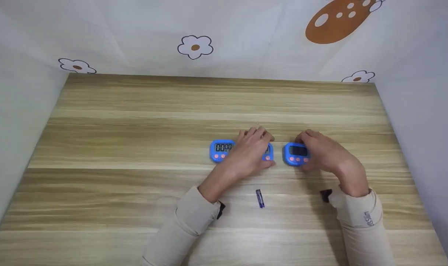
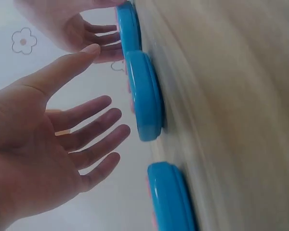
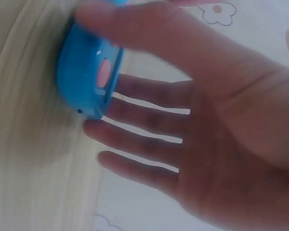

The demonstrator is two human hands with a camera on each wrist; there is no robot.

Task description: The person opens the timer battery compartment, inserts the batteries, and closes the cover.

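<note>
Three blue digital timers lie in a row on the table. The left timer shows zeros on its display, and its right end is behind my left hand. That hand is over the middle timer, hiding most of it; in the left wrist view its fingers are spread and relaxed, a small gap away from the timer. My right hand holds the right timer by its right end, thumb on the near side and fingers behind. This timer's display is blank. Pink buttons line the lower front of each.
A small dark battery lies on the wooden table between the forearms, nearer to me than the timers. White curtains with flower prints rise along the back and both sides.
</note>
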